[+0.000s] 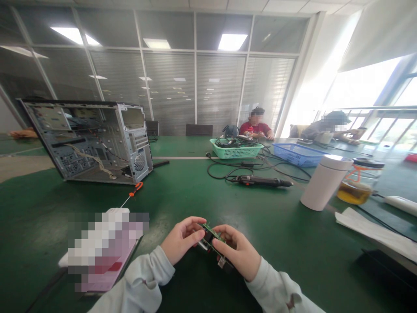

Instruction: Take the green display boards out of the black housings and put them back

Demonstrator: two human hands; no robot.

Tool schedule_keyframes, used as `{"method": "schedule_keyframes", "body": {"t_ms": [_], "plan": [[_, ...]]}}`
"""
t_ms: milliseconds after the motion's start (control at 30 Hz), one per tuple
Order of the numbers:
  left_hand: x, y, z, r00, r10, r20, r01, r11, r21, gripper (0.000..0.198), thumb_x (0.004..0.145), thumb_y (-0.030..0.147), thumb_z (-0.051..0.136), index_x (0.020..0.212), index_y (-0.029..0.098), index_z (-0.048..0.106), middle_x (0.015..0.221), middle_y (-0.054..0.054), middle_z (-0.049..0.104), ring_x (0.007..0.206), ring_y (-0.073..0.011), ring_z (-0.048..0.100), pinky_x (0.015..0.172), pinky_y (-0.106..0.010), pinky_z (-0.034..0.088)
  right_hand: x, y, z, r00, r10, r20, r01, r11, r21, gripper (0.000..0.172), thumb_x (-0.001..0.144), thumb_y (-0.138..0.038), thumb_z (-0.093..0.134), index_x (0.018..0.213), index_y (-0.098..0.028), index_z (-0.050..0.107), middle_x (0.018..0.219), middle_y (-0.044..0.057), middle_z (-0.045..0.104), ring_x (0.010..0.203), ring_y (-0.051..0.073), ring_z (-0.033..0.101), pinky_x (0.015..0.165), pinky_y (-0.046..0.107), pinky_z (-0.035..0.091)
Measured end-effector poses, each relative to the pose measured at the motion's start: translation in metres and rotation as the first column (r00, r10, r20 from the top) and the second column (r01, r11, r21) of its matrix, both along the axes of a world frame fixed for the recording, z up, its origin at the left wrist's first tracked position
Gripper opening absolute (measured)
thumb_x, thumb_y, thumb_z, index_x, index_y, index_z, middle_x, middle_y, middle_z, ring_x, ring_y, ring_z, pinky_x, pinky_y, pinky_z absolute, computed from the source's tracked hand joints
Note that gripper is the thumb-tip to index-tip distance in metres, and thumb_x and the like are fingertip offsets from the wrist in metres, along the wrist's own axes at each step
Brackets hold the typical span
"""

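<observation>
Small green circuit board with black and metal parts [210,234], held at the near edge of the green tabletop [182,191], centre. Left hand [183,239] pinches its left end between thumb and fingers; right hand [239,251] grips the right end likewise. Board tilted, right end lower. Handling, judged: light pressure at the edges, thumbs off the components, both ends supported to avoid flexing. Best kept well away from the clear jar of amber liquid [355,191], far right.

The circuit board [210,234] and tabletop [185,195] are green, one basket [295,159] blue.
</observation>
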State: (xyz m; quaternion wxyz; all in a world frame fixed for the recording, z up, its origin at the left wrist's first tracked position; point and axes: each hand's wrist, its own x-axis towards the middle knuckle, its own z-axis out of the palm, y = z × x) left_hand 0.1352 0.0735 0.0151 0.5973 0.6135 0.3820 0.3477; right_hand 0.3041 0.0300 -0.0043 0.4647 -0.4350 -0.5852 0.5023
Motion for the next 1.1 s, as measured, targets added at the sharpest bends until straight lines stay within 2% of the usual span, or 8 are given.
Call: {"method": "schedule_keyframes", "body": {"t_ms": [100, 233, 567, 867, 1100], "plan": [[0.0003, 0.0002, 0.0005, 1.0, -0.01, 0.012, 0.01, 1.0, -0.002, 0.045, 0.061, 0.042, 0.068, 0.096, 0.015, 0.056, 0.074, -0.002, 0.06, 0.061, -0.0119, 0.053, 0.055, -0.024, 0.039, -0.0008, -0.0002, -0.0017, 1.0, 0.007, -0.017, -0.007, 1.0, 0.003, 0.043, 0.069, -0.045, 0.062, 0.091, -0.012, 0.045, 0.068, 0.0, 0.047, 0.063, 0.013, 0.046, 0.058, 0.024, 0.035], [0.0005, 0.0006, 0.0015, 1.0, -0.017, 0.008, 0.017, 1.0, -0.01, 0.048, 0.061, 0.047, 0.066, 0.096, 0.015, 0.055, 0.075, -0.003, 0.061, 0.06, -0.0115, 0.053, 0.054, -0.024, 0.039, -0.001, -0.0009, -0.0003, 0.999, 0.013, -0.053, -0.015, 0.999, -0.029, 0.04, 0.068, -0.042, 0.061, 0.088, -0.013, 0.044, 0.069, 0.0, 0.048, 0.062, 0.013, 0.044, 0.059, 0.024, 0.033], [-0.001, 0.0019, -0.0016, 0.999, 0.01, -0.031, -0.01, 1.0, -0.001, 0.053, 0.061, 0.055, 0.062, 0.095, 0.014, 0.056, 0.071, -0.002, 0.058, 0.061, -0.0126, 0.052, 0.057, -0.025, 0.042, 0.0002, 0.0015, 0.0031, 0.986, 0.052, -0.161, -0.071, 0.991, -0.115, 0.058, 0.064, -0.061, 0.065, 0.088, -0.01, 0.052, 0.068, 0.002, 0.053, 0.059, 0.012, 0.047, 0.055, 0.021, 0.034], [-0.0012, 0.0031, -0.003, 0.999, -0.002, -0.035, 0.002, 1.0, 0.005, 0.051, 0.063, 0.054, 0.06, 0.095, 0.014, 0.057, 0.072, -0.002, 0.058, 0.062, -0.0126, 0.052, 0.057, -0.026, 0.042, 0.0014, 0.0026, 0.0036, 0.981, 0.029, -0.189, -0.058, 0.987, -0.152, 0.063, 0.059, -0.062, 0.069, 0.088, -0.008, 0.055, 0.07, 0.004, 0.057, 0.062, 0.012, 0.05, 0.057, 0.021, 0.038], [-0.0008, 0.0046, -0.0062, 0.999, 0.031, 0.022, -0.03, 0.998, -0.051, 0.049, 0.062, 0.052, 0.063, 0.092, 0.013, 0.059, 0.067, 0.0, 0.057, 0.054, -0.0093, 0.051, 0.053, -0.023, 0.041, 0.002, 0.0042, -0.0027, 0.977, -0.007, -0.212, -0.024, 0.99, -0.141, 0.059, 0.06, -0.062, 0.069, 0.085, -0.009, 0.057, 0.066, 0.004, 0.058, 0.054, 0.01, 0.05, 0.049, 0.019, 0.04]]}}
